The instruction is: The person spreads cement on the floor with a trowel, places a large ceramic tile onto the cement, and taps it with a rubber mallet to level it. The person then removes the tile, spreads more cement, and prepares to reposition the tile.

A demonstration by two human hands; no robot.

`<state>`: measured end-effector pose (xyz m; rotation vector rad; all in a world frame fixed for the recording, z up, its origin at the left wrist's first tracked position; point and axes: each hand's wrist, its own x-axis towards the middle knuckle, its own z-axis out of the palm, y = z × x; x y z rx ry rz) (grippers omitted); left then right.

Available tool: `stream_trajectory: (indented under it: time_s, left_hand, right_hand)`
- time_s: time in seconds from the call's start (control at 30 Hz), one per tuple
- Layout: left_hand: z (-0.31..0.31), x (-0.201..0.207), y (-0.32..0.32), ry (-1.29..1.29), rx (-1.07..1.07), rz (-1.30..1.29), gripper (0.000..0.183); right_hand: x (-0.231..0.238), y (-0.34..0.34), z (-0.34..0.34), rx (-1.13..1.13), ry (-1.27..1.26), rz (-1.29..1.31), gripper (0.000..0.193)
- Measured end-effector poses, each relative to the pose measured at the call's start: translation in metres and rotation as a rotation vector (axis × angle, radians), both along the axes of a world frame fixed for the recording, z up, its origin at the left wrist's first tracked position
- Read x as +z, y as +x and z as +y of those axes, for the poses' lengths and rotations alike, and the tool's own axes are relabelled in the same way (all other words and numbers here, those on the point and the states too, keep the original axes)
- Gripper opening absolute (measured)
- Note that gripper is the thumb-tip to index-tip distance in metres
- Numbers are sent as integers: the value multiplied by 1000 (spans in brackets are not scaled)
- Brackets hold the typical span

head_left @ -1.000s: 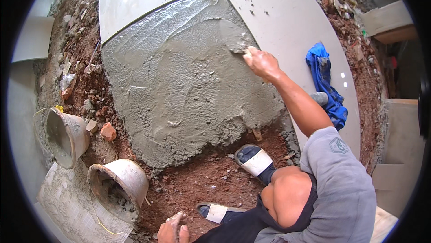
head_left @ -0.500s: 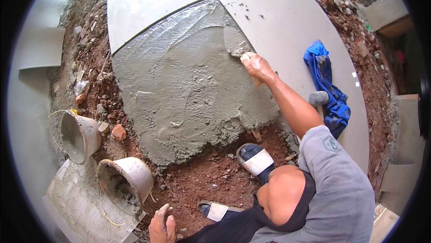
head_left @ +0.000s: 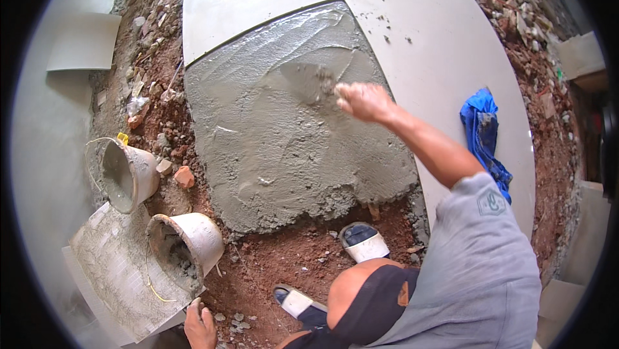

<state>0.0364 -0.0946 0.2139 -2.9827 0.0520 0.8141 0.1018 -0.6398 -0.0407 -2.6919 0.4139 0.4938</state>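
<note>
My right hand (head_left: 364, 102) is closed around the handle of a trowel (head_left: 303, 80). Its mortar-smeared blade lies flat on a bed of wet grey mortar (head_left: 284, 149), left of the bed's right edge. The bed is smooth and shiny at its far end, rougher and crumbly at its near edge. Down at the lower left, my left hand (head_left: 200, 328) holds nothing, fingers apart, just below a tilted bucket (head_left: 201, 236) with mortar inside.
Pale floor tiles (head_left: 445, 52) border the mortar on its far and right sides; a blue cloth (head_left: 480, 133) lies on them. Another bucket (head_left: 143, 171) leans at the left, by a mortar-stained board (head_left: 113, 271). Red soil (head_left: 284, 259) and rubble surround my sandalled feet.
My right hand has swept the trowel leftward over the mortar, away from the tile edge. My left hand has shifted a little left. The view has moved, and the mallet by the cloth is now hidden.
</note>
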Motion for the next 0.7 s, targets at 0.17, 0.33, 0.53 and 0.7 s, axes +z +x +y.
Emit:
stream_trajectory:
  time_s: [0.17,0.33,0.53,0.7]
  left_hand:
    - [77,-23,-44,69,156,42,37]
    - [121,-82,-92,-164,319,214,38]
    - [98,-135,-73,-206,304,308,38]
    - [77,-160,-43,-259,269,343,38]
  right_hand:
    - [0,59,-80,-99,-127,26,28]
    - [-2,82,-123,-189,-275,-58,26]
    - [10,84,-100,-576,168,40,34]
    - [5,52,-79,-417,-70,-52,35]
